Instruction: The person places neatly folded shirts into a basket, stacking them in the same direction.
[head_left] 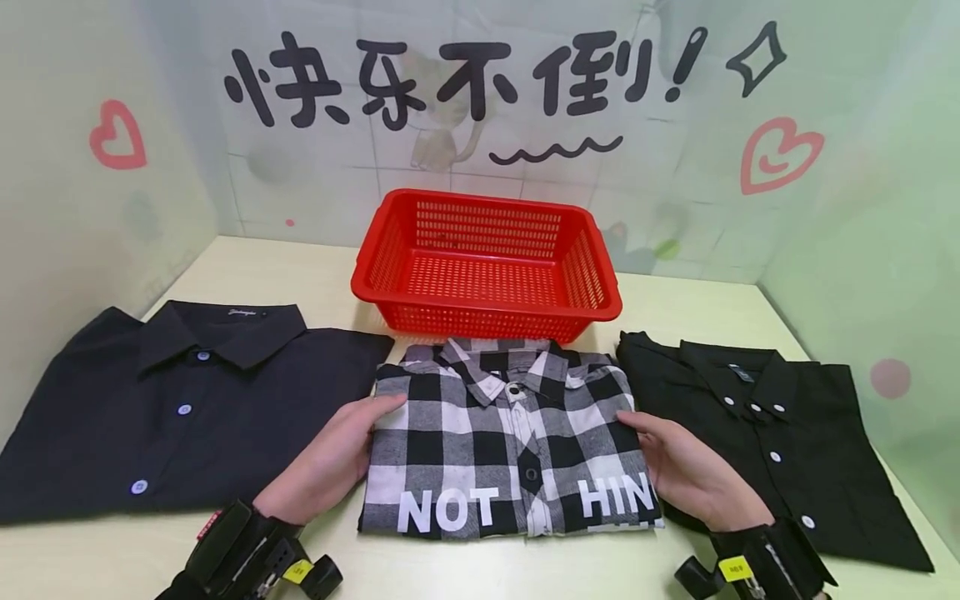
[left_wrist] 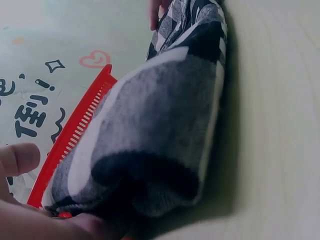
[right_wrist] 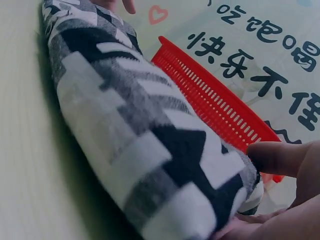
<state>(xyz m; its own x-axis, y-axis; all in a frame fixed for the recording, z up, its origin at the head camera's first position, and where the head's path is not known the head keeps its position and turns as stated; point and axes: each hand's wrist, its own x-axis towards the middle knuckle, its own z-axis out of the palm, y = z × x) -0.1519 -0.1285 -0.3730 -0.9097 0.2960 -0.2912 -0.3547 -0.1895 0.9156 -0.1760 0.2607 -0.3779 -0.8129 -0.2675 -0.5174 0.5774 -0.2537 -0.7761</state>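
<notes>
A: What is found nearest?
B: Two black wrist units: the left wrist unit [head_left: 247, 554] and the right wrist unit [head_left: 772, 560]. One yellow label is carried by each.
A: How are the hands posed?
B: Two hands are seen. The left hand [head_left: 330, 462] is reached forward and inward; the right hand [head_left: 693, 477] is mirrored opposite. The plaid shirt [head_left: 480, 454] is gripped at both side edges, thumbs laid on top. The left fingertips are hidden.
A: Where is that shirt positioned?
B: One folded plaid shirt is centred at the table [head_left: 517, 571], collar directed away. Whether it is lifted cannot be told.
A: What is placed alongside?
B: Two dark shirts: one navy shirt [head_left: 247, 417] at left, three buttons shown; one black shirt [head_left: 840, 467] at right, five shown.
A: What lies beyond?
B: One red basket [head_left: 480, 303], then one rear panel [head_left: 337, 200] printed with four large characters.
</notes>
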